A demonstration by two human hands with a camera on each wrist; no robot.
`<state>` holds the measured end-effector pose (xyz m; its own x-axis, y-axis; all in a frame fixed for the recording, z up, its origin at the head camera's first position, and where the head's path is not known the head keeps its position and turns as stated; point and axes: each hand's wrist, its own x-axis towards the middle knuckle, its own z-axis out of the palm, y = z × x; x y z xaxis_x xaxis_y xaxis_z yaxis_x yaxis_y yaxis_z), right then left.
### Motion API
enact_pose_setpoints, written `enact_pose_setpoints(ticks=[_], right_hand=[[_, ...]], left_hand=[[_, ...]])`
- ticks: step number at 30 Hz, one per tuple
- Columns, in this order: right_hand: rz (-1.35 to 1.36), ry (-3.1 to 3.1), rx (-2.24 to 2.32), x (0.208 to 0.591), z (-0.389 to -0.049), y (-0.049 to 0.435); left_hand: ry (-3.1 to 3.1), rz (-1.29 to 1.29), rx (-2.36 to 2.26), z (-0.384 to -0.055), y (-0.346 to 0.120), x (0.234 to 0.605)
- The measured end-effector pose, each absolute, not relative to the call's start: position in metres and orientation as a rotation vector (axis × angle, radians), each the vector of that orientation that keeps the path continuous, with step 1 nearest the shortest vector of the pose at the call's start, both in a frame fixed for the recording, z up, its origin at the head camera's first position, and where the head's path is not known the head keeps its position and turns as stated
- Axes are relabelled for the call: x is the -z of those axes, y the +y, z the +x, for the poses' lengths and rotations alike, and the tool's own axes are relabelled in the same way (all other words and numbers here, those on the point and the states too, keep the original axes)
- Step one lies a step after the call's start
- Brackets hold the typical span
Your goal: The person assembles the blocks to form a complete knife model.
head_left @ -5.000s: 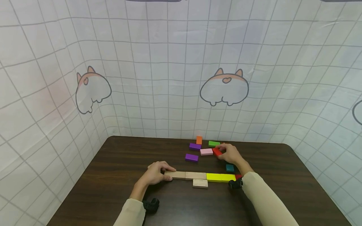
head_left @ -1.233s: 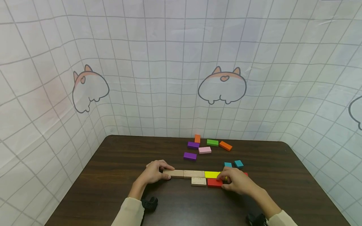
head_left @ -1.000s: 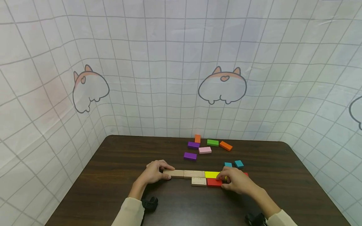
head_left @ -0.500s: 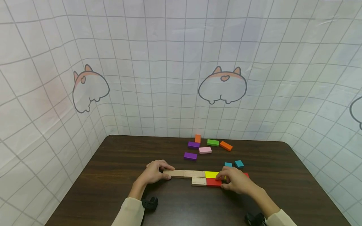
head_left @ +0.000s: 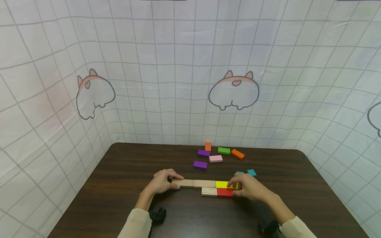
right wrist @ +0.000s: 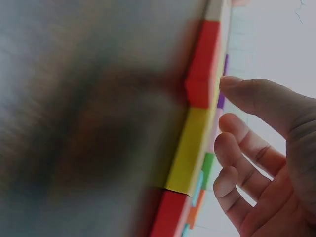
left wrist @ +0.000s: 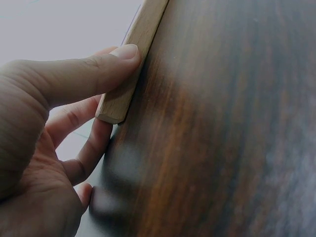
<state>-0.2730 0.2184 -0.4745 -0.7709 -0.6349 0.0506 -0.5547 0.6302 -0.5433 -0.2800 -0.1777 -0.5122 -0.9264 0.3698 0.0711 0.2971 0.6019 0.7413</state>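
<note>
My left hand (head_left: 163,181) pinches the left end of a plain wooden block (head_left: 185,183) between thumb and fingers. Its row continues with a second wooden block (head_left: 204,184) and a yellow block (head_left: 221,184). A further red block (right wrist: 170,217) ends it, hidden behind the hand in the head view. In front lie a shorter wooden block (head_left: 209,191) and a red block (head_left: 225,192), end to end. Over the red and yellow blocks is my right hand (head_left: 250,187), loosely bent; the right wrist view shows its thumb and fingers spread, nothing between them.
Behind the rows lie two purple blocks (head_left: 200,165), a pink block (head_left: 215,158), a green block (head_left: 224,150) and two orange blocks (head_left: 237,154). Two blue blocks (head_left: 251,172) sit just behind my right hand. A patterned white cloth (head_left: 166,99) hangs beyond the dark table (head_left: 125,162).
My right hand brought a red block from the back to beside the short wooden one, slid it slightly left against it, and has now let go and lifted slightly. The left hand stayed put.
</note>
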Motion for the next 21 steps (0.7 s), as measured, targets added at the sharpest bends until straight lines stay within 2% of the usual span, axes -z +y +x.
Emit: enact_pose_setpoints(ticks=[9, 21], right_hand=[[-0.902, 2.738, 0.997, 0.463, -0.308, 0.223], [-0.665, 2.733, 1.162, 0.468, -0.358, 0.190]], left_hand=[[2.737, 0.572, -1.235, -0.280, -0.178, 0.511], [2.736, 0.578, -1.240, -0.280, -0.178, 0.512]])
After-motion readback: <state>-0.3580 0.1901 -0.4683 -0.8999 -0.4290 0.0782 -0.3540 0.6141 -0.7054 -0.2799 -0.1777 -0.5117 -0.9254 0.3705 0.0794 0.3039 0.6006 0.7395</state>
